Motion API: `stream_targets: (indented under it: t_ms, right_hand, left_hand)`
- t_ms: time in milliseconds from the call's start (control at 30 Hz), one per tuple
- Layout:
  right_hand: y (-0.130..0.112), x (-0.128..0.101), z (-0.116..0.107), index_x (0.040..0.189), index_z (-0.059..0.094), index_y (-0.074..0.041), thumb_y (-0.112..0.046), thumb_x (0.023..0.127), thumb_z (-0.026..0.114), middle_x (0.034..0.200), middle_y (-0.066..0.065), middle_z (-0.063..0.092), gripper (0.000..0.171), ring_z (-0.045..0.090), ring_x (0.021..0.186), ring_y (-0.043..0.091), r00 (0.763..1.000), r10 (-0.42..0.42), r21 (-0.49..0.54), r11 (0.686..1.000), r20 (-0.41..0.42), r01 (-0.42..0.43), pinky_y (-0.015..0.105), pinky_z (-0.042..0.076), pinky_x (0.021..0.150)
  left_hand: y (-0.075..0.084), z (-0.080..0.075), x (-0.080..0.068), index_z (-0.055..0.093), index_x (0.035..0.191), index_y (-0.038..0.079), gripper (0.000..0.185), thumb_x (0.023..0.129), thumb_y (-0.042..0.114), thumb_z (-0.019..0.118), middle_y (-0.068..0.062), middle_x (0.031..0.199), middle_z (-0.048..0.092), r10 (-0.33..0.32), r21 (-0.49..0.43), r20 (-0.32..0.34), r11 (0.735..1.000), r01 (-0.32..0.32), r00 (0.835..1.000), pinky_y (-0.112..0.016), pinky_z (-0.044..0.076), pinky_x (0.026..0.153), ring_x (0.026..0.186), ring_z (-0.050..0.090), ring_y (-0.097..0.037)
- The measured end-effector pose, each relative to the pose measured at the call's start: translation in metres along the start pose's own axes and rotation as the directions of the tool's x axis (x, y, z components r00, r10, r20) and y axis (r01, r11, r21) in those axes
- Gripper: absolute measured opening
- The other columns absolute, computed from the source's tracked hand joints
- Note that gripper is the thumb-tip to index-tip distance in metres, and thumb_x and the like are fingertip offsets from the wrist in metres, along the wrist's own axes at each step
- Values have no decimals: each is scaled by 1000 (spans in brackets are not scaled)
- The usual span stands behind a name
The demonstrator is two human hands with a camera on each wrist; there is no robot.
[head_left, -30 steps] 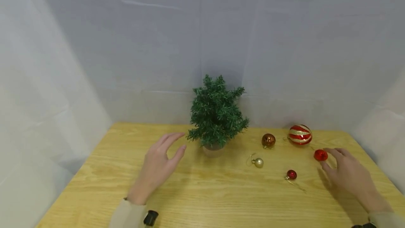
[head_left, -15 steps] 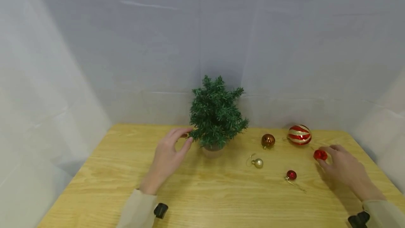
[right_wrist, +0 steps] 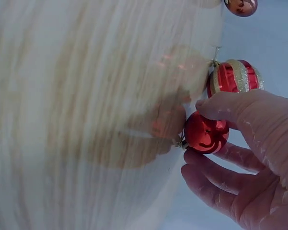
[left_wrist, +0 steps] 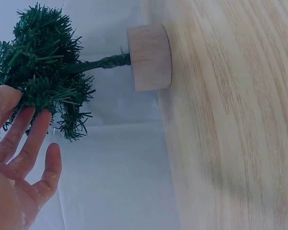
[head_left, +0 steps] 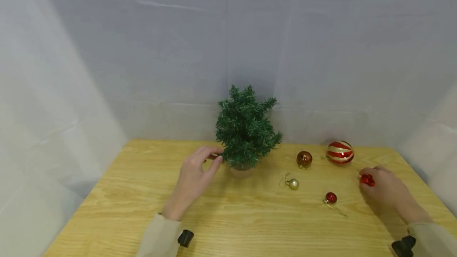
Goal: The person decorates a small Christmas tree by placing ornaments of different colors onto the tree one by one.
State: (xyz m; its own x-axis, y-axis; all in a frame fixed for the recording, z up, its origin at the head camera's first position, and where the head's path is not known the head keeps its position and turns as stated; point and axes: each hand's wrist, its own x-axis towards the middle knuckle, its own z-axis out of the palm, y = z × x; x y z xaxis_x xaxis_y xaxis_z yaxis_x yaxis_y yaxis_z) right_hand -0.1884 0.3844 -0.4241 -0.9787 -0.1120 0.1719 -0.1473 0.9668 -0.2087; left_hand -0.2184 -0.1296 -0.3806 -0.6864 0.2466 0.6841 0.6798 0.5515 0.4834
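A small green artificial tree (head_left: 246, 130) on a round wooden base (left_wrist: 148, 57) stands at the back middle of the wooden table (head_left: 250, 225). My left hand (head_left: 216, 158) reaches its lowest left branch. In the left wrist view the left hand (left_wrist: 19, 110) has its thumb on the foliage of the tree (left_wrist: 43, 72), with the fingers fairly straight. At the right, my right hand (head_left: 371, 175) pinches a small shiny red ball (head_left: 367, 180) between thumb and fingers. In the right wrist view the red ball (right_wrist: 206, 132) sits just off the tabletop in the right hand (right_wrist: 196, 154).
A large red, gold and white striped ornament (head_left: 340, 152) and a bronze ball (head_left: 304, 159) lie right of the tree. A small gold ball (head_left: 293, 184) and a small dark red ball (head_left: 331, 198) lie nearer me. White cloth walls close the table on three sides.
My left hand moved forward and right from open table to the tree's lower left branch. My right hand closed its thumb and fingers round the small red ball, which shifted slightly toward me.
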Motion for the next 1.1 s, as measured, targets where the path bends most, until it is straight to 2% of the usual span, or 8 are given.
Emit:
stream_targets:
  t_ms: [167, 300, 433, 533, 633, 800, 967, 1100]
  right_hand:
    - [-4, -8, 3, 102, 72, 5, -10, 80, 79, 93, 24, 68, 28, 65, 83, 37, 996, -21, -7, 1000, -85, 21, 51, 56, 70]
    - [-13, -14, 0, 102, 74, 3, -8, 76, 82, 89, 19, 66, 29, 63, 75, 27, 987, -36, 8, 999, -157, 37, 36, 51, 61]
    - [-26, -22, -4, 105, 74, 3, -3, 73, 85, 91, 18, 65, 34, 62, 72, 23, 976, -57, 32, 997, -209, 65, 25, 48, 55]
    - [-36, -27, -6, 105, 73, 3, 3, 72, 85, 95, 21, 64, 36, 65, 74, 29, 968, -67, 82, 993, -241, 89, 27, 56, 55]
    - [-47, -31, -8, 106, 72, 0, 5, 72, 84, 99, 21, 64, 36, 66, 77, 26, 958, -68, 120, 987, -277, 105, 31, 60, 57]
    - [-63, -35, -13, 106, 74, -8, 1, 72, 86, 100, 11, 66, 37, 57, 79, -3, 931, -81, 111, 986, -355, 128, 21, 55, 56]
    - [-84, -39, -17, 105, 74, -15, 2, 71, 87, 98, 3, 68, 40, 53, 81, -13, 895, -117, 115, 976, -431, 183, 11, 50, 58]
    - [-102, -41, -21, 107, 74, -14, 5, 71, 85, 103, 4, 69, 42, 51, 90, -21, 881, -121, 165, 962, -457, 218, 5, 49, 63]
  left_hand:
    - [2, -2, -1, 74, 114, 9, 18, 97, 13, 70, -6, 110, 75, -24, -11, 34, 1000, 24, 999, -41, 59, 84, 96, 72, -17]
    - [1, -3, -1, 74, 114, 9, 18, 97, 14, 70, -6, 110, 75, -8, -16, 36, 1000, 8, 999, -41, 59, 85, 97, 72, -17]
    - [-4, -1, -1, 73, 114, 7, 19, 95, 11, 72, -7, 109, 75, 54, 0, 10, 999, -54, 998, -40, 60, 84, 97, 73, -19]
    - [-9, 1, -1, 74, 113, 7, 21, 92, 10, 75, -7, 108, 75, 131, 67, -21, 989, -129, 991, -44, 58, 83, 97, 73, -21]
    - [-14, 2, 0, 75, 111, 10, 22, 89, 10, 78, -6, 105, 76, 222, 178, -48, 961, -210, 974, -48, 55, 81, 95, 73, -23]
    - [-18, 3, 0, 76, 108, 11, 19, 89, 12, 77, -5, 105, 75, 337, 342, -56, 891, -299, 940, -51, 51, 85, 92, 72, -25]
    - [-20, 2, 0, 76, 106, 12, 22, 85, 13, 81, -3, 105, 75, 388, 424, -65, 845, -327, 919, -53, 50, 88, 91, 71, -24]
    - [-22, 2, -1, 77, 107, 13, 23, 85, 13, 82, -3, 105, 75, 392, 441, -73, 837, -323, 917, -54, 50, 90, 93, 70, -24]
